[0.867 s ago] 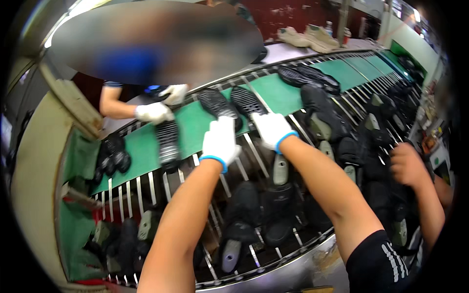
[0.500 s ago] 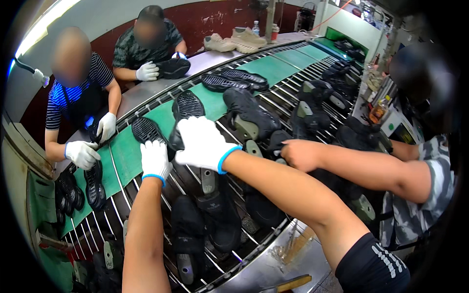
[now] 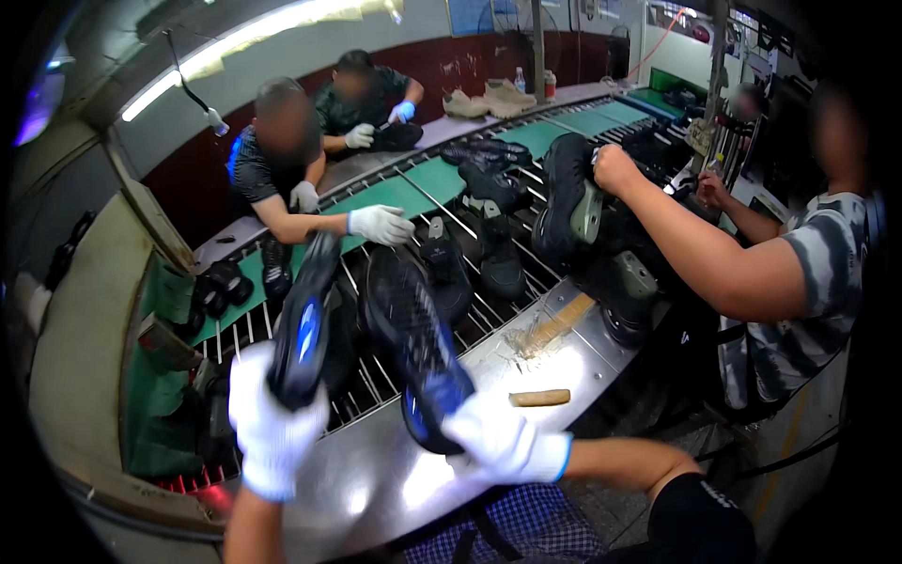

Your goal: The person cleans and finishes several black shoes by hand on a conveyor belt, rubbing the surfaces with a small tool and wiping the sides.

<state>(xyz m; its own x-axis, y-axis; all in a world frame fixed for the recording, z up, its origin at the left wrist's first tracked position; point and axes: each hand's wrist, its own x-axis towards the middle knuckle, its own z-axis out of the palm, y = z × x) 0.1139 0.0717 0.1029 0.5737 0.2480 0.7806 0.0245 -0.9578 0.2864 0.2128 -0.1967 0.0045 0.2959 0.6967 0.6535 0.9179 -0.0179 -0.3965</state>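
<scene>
My left hand (image 3: 274, 428), in a white knit glove, grips a black shoe sole (image 3: 305, 324) by its near end. That sole stands tilted on edge and catches a blue shine. In my gloved right hand (image 3: 507, 440) is a second black sole (image 3: 409, 315), held at its near end with the ribbed inner face toward me. Both soles are above the near metal edge and the rollers. Just beyond them lie black shoe uppers (image 3: 443, 268) on lasts. My fingertips are partly hidden and a little blurred.
A curved roller conveyor with a green strip (image 3: 395, 195) runs across. A co-worker's gloved hand (image 3: 381, 226) reaches over it from the far side. At right, another co-worker's bare hand (image 3: 615, 169) is at a black shoe (image 3: 568, 202). A brown stick (image 3: 539, 399) lies on the metal ledge (image 3: 357, 479).
My hands have come back from the green strip, each bringing a sole to the near edge. The view has shifted. A far co-worker's hand now reaches across the conveyor.
</scene>
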